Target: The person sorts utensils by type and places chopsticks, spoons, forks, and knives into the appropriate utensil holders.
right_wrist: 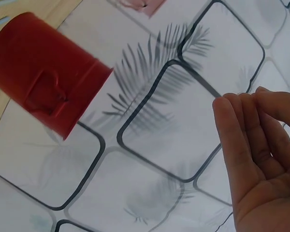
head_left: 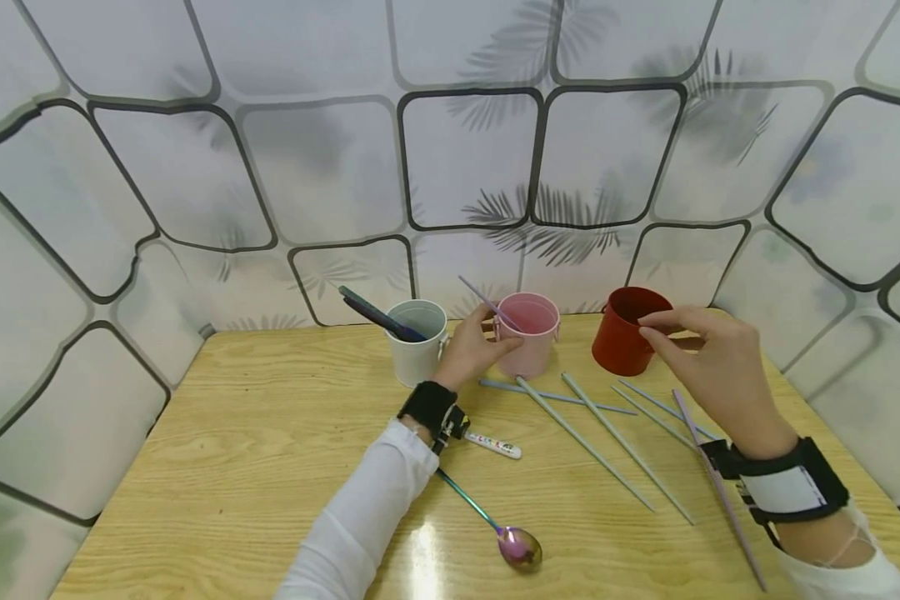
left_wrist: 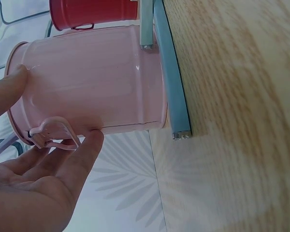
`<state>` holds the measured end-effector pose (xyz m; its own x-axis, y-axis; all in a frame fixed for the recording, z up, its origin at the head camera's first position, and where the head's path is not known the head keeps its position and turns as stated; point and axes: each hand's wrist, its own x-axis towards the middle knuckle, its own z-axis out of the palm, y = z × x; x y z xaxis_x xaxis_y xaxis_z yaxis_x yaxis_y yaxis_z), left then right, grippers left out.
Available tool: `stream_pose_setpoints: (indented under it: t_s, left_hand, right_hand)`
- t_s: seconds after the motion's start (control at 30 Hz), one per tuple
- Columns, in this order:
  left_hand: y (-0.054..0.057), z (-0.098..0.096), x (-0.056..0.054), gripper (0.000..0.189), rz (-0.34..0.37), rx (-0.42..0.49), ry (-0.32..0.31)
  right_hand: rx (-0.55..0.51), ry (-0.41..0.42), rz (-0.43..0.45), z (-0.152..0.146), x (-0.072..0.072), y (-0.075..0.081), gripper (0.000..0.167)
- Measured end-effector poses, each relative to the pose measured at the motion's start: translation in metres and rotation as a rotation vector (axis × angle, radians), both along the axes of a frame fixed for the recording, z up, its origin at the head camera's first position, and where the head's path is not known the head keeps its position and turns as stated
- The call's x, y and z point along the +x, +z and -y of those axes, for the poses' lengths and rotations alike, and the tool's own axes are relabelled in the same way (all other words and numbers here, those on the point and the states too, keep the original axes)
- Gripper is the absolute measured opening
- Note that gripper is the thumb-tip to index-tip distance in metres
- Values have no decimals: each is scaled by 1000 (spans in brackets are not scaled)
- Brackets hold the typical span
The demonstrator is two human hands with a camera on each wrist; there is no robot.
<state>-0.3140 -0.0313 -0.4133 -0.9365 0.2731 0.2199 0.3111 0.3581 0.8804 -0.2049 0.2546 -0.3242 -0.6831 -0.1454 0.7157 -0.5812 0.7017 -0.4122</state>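
Observation:
My left hand holds the small pink bucket at its left side, thumb on the front near the rim. In the left wrist view its fingers touch the bucket's side by the wire handle. A thin purple stick leans out of this bucket. My right hand is raised in front of the small red bucket, overlapping its rim in the head view. Its fingers are held together with the thumb close to their tips, and nothing shows between them in the right wrist view.
A white bucket with dark-handled utensils stands left. Several pale green, blue and purple sticks lie crossed in front of the buckets. An iridescent spoon and a patterned white handle lie near my left arm. A patterned wall backs the table.

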Motion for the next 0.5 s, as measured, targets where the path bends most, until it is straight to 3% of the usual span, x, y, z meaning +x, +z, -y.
stream_pose_setpoints:
  t_s: [0.5]
  left_hand:
    - [-1, 1, -1, 60, 12, -7, 5]
  right_hand:
    - [3, -97, 81, -41, 7, -8, 21]
